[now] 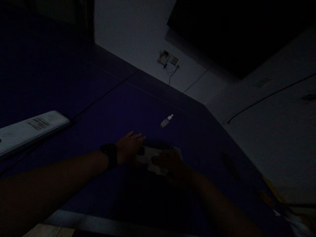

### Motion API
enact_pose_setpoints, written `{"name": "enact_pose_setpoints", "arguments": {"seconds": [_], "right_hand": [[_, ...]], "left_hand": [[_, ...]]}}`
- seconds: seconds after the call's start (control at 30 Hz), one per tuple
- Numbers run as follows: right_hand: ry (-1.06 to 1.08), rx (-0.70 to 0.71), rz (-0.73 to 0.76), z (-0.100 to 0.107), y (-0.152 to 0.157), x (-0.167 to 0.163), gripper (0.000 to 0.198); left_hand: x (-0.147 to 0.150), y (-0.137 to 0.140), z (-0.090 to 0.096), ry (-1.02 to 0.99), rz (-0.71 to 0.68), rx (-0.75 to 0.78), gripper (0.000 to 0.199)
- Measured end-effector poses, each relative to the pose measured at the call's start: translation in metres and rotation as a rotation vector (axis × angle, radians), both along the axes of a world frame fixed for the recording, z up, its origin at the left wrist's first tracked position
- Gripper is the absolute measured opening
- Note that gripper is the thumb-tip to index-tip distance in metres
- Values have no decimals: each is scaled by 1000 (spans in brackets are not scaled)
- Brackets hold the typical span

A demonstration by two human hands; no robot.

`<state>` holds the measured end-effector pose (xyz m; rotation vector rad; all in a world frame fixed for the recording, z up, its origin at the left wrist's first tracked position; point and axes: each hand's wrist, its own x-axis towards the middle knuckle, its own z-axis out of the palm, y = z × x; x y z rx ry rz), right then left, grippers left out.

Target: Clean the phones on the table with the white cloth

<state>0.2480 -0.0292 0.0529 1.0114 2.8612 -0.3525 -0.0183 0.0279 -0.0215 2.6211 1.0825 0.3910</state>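
The view is very dark. My left hand [129,146], with a dark watch [112,156] on its wrist, lies with fingers stretched out by the left end of a pale, flat phone [148,151]. A dark patch shows at that end of the phone. Over the phone, my right hand [170,161] presses a white cloth or tissue [156,169] against its surface; the grip is partly lost in shadow. Beyond both hands lies a small clear bottle [165,122] with a white top.
Everything rests on a blue-purple surface [118,108]. At the left is a long white power strip or box [37,128] with a black cable [106,92] running to the wall. Wall sockets [168,59] and a large dark screen [237,33] are beyond. A dark object [230,166] lies at right.
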Motion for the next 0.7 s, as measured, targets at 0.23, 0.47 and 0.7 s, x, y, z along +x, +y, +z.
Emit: {"name": "enact_pose_setpoints", "arguments": {"seconds": [0.23, 0.47, 0.7], "right_hand": [[51, -71, 102, 9, 13, -56, 62], [-35, 21, 102, 9, 13, -18, 58], [-263, 173, -105, 20, -8, 5, 50]], "left_hand": [[-4, 1, 1, 41, -13, -7, 98], [-6, 0, 2, -2, -39, 14, 104], [-4, -1, 8, 2, -1, -28, 108]]}}
